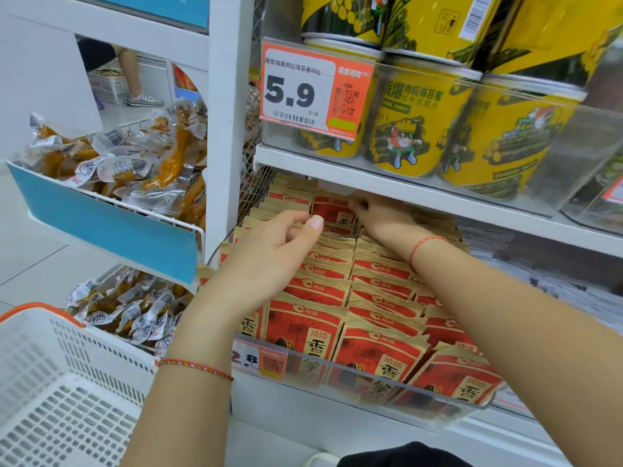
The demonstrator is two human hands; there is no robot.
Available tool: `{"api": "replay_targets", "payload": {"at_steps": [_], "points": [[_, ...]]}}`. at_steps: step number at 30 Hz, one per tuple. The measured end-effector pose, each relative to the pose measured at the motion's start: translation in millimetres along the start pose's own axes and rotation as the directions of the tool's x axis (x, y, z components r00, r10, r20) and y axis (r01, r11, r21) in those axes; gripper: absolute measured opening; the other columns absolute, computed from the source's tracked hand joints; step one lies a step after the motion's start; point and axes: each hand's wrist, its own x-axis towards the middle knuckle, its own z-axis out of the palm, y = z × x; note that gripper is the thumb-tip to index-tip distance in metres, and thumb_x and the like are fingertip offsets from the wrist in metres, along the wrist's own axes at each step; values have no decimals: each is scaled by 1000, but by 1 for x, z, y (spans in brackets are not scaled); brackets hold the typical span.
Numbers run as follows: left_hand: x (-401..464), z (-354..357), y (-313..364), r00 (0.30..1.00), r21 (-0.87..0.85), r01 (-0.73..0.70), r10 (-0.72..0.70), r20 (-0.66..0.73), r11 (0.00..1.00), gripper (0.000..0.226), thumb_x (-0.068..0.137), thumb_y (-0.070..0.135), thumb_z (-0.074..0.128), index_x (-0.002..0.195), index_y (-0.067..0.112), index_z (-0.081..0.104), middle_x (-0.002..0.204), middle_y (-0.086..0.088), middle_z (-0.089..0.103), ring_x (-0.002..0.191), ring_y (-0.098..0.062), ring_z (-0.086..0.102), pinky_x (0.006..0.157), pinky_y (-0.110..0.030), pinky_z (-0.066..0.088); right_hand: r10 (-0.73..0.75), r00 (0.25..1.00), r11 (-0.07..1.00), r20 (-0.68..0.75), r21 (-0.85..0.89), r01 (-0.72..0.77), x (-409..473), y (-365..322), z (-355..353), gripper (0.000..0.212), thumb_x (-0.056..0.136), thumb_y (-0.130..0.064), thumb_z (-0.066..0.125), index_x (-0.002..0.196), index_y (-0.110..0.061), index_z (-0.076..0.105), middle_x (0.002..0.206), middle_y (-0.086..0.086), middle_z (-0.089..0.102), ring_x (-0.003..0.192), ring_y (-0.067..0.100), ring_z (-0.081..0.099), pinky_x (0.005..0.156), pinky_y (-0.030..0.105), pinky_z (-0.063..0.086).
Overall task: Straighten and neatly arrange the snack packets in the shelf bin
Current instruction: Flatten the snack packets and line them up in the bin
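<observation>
Two hands [269, 251], dozens of red packets [377, 352], five yellow tubs [418, 119].

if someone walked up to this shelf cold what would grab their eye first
Probably the rows of red and gold snack packets filling the clear-fronted bin at centre, with the left hand and right hand reaching into the back rows. Next, the orange price tag reading 5.9 on the shelf above, beside stacked yellow tubs. At lower left sits a white basket with an orange rim.

Snack packets [381, 352] in rows inside shelf bin [371, 382]; cans [418, 129] at twelve o'clock above; basket [67, 382] at nine.
</observation>
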Motion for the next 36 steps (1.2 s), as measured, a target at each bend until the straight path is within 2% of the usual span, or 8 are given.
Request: {"api": "replay_targets", "payload": {"at_steps": [5, 7, 9, 15, 20, 27, 31, 36], "points": [[-1, -5, -5, 1000, -37, 8, -8, 9, 999, 53, 96, 57, 35, 143, 32, 45, 125, 15, 59, 119, -6, 52, 100, -29, 40, -140, 987, 989, 82, -34, 143, -18, 0, -6, 62, 94, -61, 37, 148, -31, 24, 141, 5, 48, 120, 29, 51, 87, 32, 42], [0, -5, -5, 1000, -41, 14, -14, 10, 999, 52, 97, 56, 36, 142, 33, 45, 122, 18, 59, 118, -5, 52, 99, -29, 39, -207, 969, 971, 134, -96, 221, -26, -1, -9, 69, 90, -71, 31, 149, -43, 12, 144, 2, 45, 122, 29, 50, 83, 31, 43], [0, -3, -3, 1000, -28, 17, -17, 5, 999, 50, 97, 54, 37, 142, 32, 45, 110, 23, 55, 113, -2, 50, 94, -26, 37, -169, 967, 974, 191, -115, 193, -26, -1, -10, 73, 86, -77, 23, 149, -46, 4, 156, -1, 29, 134, 29, 40, 96, 34, 42], [-1, 0, -2, 1000, 23, 5, -5, 3, 1000, 50, 98, 53, 37, 144, 32, 44, 106, 25, 51, 109, 0, 48, 90, -24, 35, -105, 959, 988, 264, -83, 132, -9, 1, -6, 90, 77, -86, 23, 152, -38, 8, 161, -7, 10, 146, 23, 19, 115, 39, 22], [1, -1, -2, 1000, 1, 10, -10, 7, 1000, 49, 98, 52, 37, 142, 33, 45, 100, 28, 51, 108, -1, 49, 86, -22, 38, -35, 953, 996, 300, -67, 58, 4, -3, -2, 107, 66, -95, 26, 152, -31, 17, 158, -1, 24, 141, 25, 31, 113, 38, 28], [1, -1, -1, 1000, 13, 2, -2, 8, 1000, 49, 99, 51, 37, 143, 32, 44, 109, 22, 53, 111, -2, 49, 92, -24, 35, -41, 958, 986, 285, -143, 85, -1, -6, -4, 90, 79, -81, 39, 149, -27, 28, 154, 0, 32, 137, 24, 37, 109, 37, 34], [0, -2, 0, 1000, 19, -2, 2, 11, 1000, 49, 99, 50, 38, 143, 31, 44, 105, 24, 51, 110, -2, 48, 93, -24, 35, -80, 986, 990, 143, -106, 96, -4, -9, -4, 36, 91, -50, 56, 112, -21, 64, 103, -3, 64, 93, 17, 56, 77, 27, 45], [3, -2, -1, 1000, 23, -9, 9, 22, 1000, 50, 99, 51, 39, 143, 30, 45, 114, 19, 55, 114, -4, 50, 97, -27, 37, -69, 994, 994, 80, -77, 75, -12, -11, -3, 15, 93, -44, 57, 87, -31, 62, 89, -7, 58, 82, 16, 54, 56, 22, 35]]}}
